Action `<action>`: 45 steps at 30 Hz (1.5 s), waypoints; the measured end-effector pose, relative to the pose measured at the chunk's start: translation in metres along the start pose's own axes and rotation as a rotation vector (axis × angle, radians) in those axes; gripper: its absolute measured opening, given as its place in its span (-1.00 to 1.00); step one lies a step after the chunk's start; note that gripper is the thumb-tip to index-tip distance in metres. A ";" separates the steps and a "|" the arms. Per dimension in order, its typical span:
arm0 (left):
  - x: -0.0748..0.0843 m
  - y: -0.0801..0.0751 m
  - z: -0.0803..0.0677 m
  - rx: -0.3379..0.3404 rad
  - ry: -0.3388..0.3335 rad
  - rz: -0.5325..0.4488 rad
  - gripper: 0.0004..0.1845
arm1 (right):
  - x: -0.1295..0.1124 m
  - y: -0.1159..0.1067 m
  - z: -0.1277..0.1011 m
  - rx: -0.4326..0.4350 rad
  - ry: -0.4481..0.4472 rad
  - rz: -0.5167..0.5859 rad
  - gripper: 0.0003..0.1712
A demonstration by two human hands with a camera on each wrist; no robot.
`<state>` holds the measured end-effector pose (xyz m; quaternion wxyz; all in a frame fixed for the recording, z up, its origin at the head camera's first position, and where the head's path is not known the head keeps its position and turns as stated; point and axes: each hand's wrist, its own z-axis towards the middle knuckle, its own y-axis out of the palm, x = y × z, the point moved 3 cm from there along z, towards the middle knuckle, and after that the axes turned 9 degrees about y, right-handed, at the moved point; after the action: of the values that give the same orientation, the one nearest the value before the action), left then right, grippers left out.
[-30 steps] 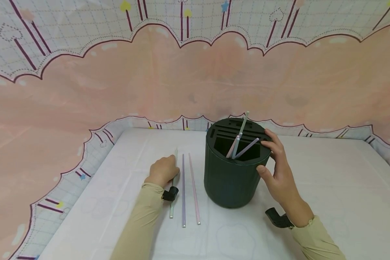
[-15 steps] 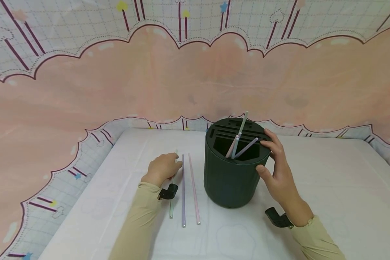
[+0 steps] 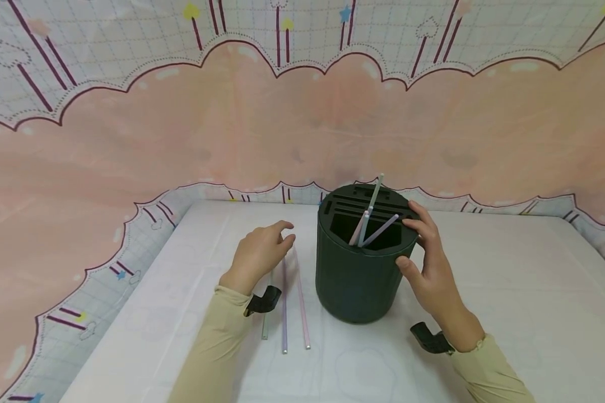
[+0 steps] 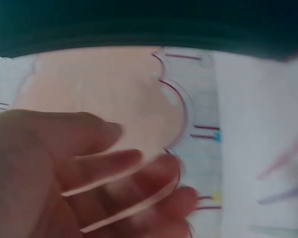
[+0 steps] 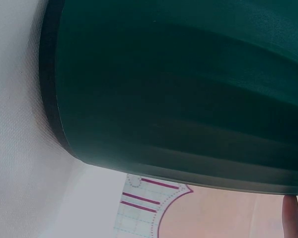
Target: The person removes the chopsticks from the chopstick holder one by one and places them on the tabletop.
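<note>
My left hand hovers over the far ends of three thin sticks lying side by side: green, purple and pink. Nothing is between its thumb and loosely bent fingers. The dark green knife holder has a slotted top with a wide opening. Several pastel sticks lean in that opening. My right hand grips its right side, fingers over the rim and thumb on the wall. In the right wrist view the holder hides all but a bit of finger.
A white cloth covers the table. Behind it hangs a peach backdrop with a cloud pattern. Each wrist carries a black camera, one on the left and another on the right.
My left hand has lifted from the green stick and moved right and away from me, its fingers spreading apart. My right hand and the knife holder stay in place.
</note>
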<state>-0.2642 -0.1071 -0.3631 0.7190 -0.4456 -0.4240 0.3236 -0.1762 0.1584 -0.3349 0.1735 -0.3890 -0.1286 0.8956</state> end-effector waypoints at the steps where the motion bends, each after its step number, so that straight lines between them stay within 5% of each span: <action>1: 0.004 -0.003 -0.001 0.042 0.025 -0.012 -0.67 | 0.000 0.000 0.000 -0.001 -0.004 0.001 -0.22; 11: 0.062 -0.033 -0.018 0.498 0.402 -0.213 -0.70 | 0.000 -0.001 -0.006 -0.001 -0.012 -0.007 -0.22; 14: 0.080 -0.036 -0.025 0.556 0.519 -0.238 -0.67 | 0.000 -0.001 -0.008 -0.002 -0.013 -0.009 -0.21; 19: 0.102 -0.034 -0.031 0.552 0.638 -0.182 -0.62 | 0.001 0.000 -0.008 0.000 -0.009 -0.010 -0.22; 23: 0.114 -0.031 -0.034 0.530 0.681 -0.100 -0.69 | 0.002 0.000 -0.007 0.004 -0.014 -0.011 -0.22; 32: 0.121 -0.026 -0.036 0.500 0.661 0.013 -0.80 | 0.004 -0.001 -0.008 0.011 -0.006 -0.018 -0.22; 45: 0.128 -0.039 -0.038 0.681 0.677 -0.401 -0.79 | 0.008 -0.005 -0.002 -0.005 -0.021 -0.038 -0.20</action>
<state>-0.1712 -0.0287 -0.2953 0.9680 -0.1761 -0.1153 0.1369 -0.1787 0.1660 -0.3399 0.1883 -0.3775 -0.1402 0.8957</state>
